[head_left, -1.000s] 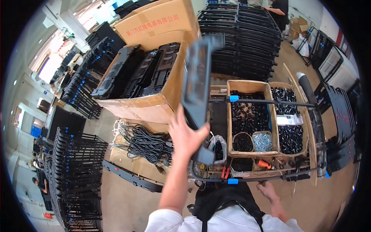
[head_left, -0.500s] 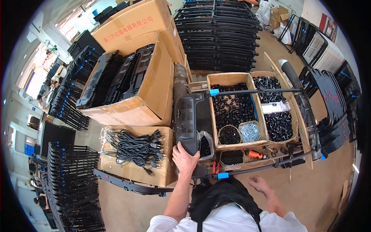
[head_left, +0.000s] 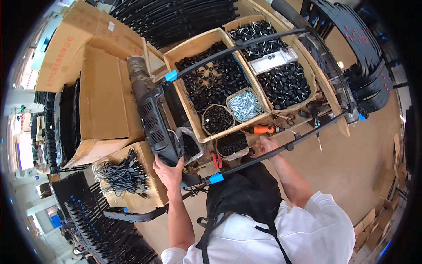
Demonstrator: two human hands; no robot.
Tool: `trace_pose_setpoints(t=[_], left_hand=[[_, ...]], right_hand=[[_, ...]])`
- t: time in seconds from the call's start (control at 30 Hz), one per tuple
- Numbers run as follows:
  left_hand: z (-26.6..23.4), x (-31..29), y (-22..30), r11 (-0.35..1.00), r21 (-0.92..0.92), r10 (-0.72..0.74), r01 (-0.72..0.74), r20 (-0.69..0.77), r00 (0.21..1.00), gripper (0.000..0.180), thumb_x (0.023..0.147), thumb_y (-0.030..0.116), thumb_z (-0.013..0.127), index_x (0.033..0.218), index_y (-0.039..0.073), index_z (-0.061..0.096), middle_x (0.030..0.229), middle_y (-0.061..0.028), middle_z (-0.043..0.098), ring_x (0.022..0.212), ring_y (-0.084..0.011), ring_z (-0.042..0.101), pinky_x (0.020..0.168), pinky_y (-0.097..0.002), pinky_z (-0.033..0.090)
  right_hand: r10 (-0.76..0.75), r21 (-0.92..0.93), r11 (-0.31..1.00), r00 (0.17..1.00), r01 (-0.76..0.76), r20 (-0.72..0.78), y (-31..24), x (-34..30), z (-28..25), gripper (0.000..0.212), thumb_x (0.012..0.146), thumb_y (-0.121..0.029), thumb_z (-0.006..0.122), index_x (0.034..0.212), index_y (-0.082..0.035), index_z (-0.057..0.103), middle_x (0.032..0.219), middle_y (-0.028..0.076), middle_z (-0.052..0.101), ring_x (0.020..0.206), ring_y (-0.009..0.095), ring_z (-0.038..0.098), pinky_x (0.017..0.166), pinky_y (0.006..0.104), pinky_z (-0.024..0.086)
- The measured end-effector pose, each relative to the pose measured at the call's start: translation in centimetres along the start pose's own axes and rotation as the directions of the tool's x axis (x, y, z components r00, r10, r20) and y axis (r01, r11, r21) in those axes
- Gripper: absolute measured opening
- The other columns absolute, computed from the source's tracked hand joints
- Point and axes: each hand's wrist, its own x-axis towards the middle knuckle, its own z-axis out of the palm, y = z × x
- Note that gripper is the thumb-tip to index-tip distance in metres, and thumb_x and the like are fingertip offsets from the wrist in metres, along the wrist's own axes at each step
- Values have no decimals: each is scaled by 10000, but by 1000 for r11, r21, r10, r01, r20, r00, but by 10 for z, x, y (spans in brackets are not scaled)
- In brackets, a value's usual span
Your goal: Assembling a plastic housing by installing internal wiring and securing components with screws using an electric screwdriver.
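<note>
My left hand (head_left: pixel 169 174) grips the near end of a black vented plastic housing (head_left: pixel 154 123), thumb on one side and fingers on the other. That housing joins a black tubular frame (head_left: pixel 246 163) with blue clips, which spans the parts trays. Over the frame's near rail reaches my right hand (head_left: pixel 266 144), its fingers loosely bent and apart, with nothing visible in them. It is just below an orange power screwdriver (head_left: pixel 263 130) and beside a small container of black screws (head_left: pixel 232 144). Red-handled pliers (head_left: pixel 217 160) lie between my hands.
Wooden trays hold black caps (head_left: pixel 211 79), silver screws (head_left: pixel 245 106) and black knobs with studs (head_left: pixel 285 86). A cardboard box (head_left: pixel 105 97) stands to the left, with bundled power cords (head_left: pixel 125 174) on another carton. Black frames (head_left: pixel 351 48) are stacked at the right.
My view has swung, so the bench appears tilted and shifted left. My right hand has moved from beside my body to the bench near the orange screwdriver. My left hand stays on the housing.
</note>
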Motion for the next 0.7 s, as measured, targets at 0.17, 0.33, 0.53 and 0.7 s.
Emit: trace_pose_setpoints(t=[0.17,0.33,0.53,0.7], left_hand=[[0,-1,13,991,124,51,-51,9,999,1113,707,401,955,1564,12,359,1466,-310,440,1362,-495,453,1142,-568,411],[-5,-14,110,903,-401,283,-152,290,914,378,905,169,808,1236,21,697,1115,-151,705,1043,-339,682,976,-438,530],[149,-35,112,782,-211,539,-587,701,466,404,990,208,667,1379,100,655,1239,-192,666,1098,-377,704,935,-472,576],[181,-15,108,586,-198,479,-785,866,140,681,923,161,731,1555,228,488,1452,-256,475,1181,-437,661,989,-502,567]], right_hand=[[170,377,921,971,-96,-169,15,60,7,386,995,-299,729,1214,11,660,953,160,729,772,262,735,650,375,636],[206,379,923,912,-61,-356,9,84,26,324,979,-319,765,1136,-48,680,940,126,722,744,279,732,580,396,630],[-119,360,906,951,221,-285,-17,34,2,210,912,-247,777,995,-114,638,837,7,681,651,132,627,493,286,534],[65,362,930,998,-69,23,-10,2,-83,290,949,-282,730,1170,-130,618,847,9,678,715,121,644,568,278,510]])
